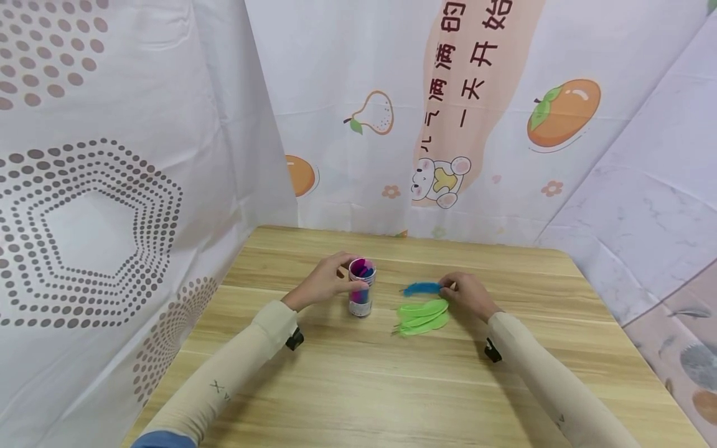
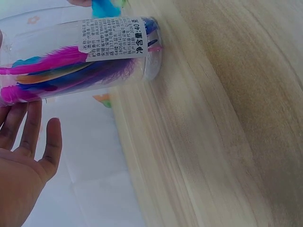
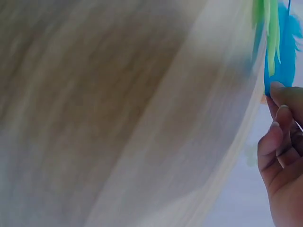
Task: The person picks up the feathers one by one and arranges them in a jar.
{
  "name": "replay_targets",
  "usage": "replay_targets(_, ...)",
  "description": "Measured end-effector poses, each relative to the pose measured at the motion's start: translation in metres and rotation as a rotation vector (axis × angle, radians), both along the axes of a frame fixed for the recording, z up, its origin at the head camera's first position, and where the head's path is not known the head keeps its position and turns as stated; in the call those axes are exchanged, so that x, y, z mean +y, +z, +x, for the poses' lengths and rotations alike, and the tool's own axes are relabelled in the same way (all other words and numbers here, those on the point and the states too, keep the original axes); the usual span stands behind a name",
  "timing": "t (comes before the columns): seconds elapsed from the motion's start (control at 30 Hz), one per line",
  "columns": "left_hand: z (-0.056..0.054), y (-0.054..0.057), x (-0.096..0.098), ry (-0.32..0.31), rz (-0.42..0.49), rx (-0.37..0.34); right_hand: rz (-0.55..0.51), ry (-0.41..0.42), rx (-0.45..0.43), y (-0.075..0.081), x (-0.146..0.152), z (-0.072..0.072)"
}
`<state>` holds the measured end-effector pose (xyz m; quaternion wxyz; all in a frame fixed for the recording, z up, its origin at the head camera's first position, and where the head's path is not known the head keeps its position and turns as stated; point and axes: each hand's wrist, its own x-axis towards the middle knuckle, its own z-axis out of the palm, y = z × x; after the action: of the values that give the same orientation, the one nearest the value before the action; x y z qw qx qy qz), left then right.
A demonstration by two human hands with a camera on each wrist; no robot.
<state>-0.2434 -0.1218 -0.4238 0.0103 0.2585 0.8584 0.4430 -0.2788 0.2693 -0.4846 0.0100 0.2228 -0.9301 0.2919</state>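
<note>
A clear plastic jar (image 1: pixel 361 301) stands upright on the wooden table, with its top uncovered. My left hand (image 1: pixel 323 284) grips it near the top, thumb in front and fingers at the back. Pink, blue, purple and orange feathers (image 2: pixel 71 75) show through its wall, beside a white printed label (image 2: pixel 116 39). To the right, my right hand (image 1: pixel 469 295) pinches the tip of a blue feather (image 1: pixel 421 288) between thumb and index finger. Just nearer than that feather, several light green feathers (image 1: pixel 422 317) lie side by side on the table.
The wooden table (image 1: pixel 381 386) reaches back to a white printed cloth (image 1: pixel 336 211). Another patterned cloth (image 1: pixel 213 174) hangs along the left side. A small black device (image 1: pixel 294 339) sits under the left wrist, and a similar one (image 1: pixel 493 350) under the right.
</note>
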Motion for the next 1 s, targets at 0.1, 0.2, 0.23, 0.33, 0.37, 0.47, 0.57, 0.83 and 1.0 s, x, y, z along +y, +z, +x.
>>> replay_targets(0.1,0.000,0.000,0.000,0.000,-0.002,0.001,-0.007,-0.006,0.006,0.002,0.001,0.000)
replay_targets(0.2,0.000,0.000,0.000,-0.002,-0.002,0.001,-0.018,-0.013,0.029,0.004,0.002,0.000)
replay_targets(0.23,0.000,0.000,0.000,-0.003,0.000,-0.001,-0.019,-0.014,0.041,0.004,0.002,0.001)
replay_targets(0.33,0.000,0.000,0.001,-0.004,-0.004,-0.006,-0.031,-0.021,0.062,0.005,0.003,0.000)
replay_targets(0.37,0.000,0.000,0.001,-0.003,-0.005,-0.007,-0.035,-0.022,0.070,0.006,0.003,0.000)
replay_targets(0.47,0.000,0.000,0.000,-0.001,-0.005,-0.005,-0.056,-0.029,0.073,0.007,0.004,-0.001)
replay_targets(0.57,0.000,0.000,0.000,0.001,0.000,-0.002,-0.070,-0.032,0.084,0.010,0.003,-0.002)
replay_targets(0.83,0.000,0.000,0.000,-0.002,0.004,-0.006,-0.080,-0.027,0.108,0.016,0.000,-0.001)
replay_targets(1.0,0.000,0.000,0.000,0.002,0.001,-0.011,-0.089,-0.026,0.132,0.020,-0.002,-0.001)
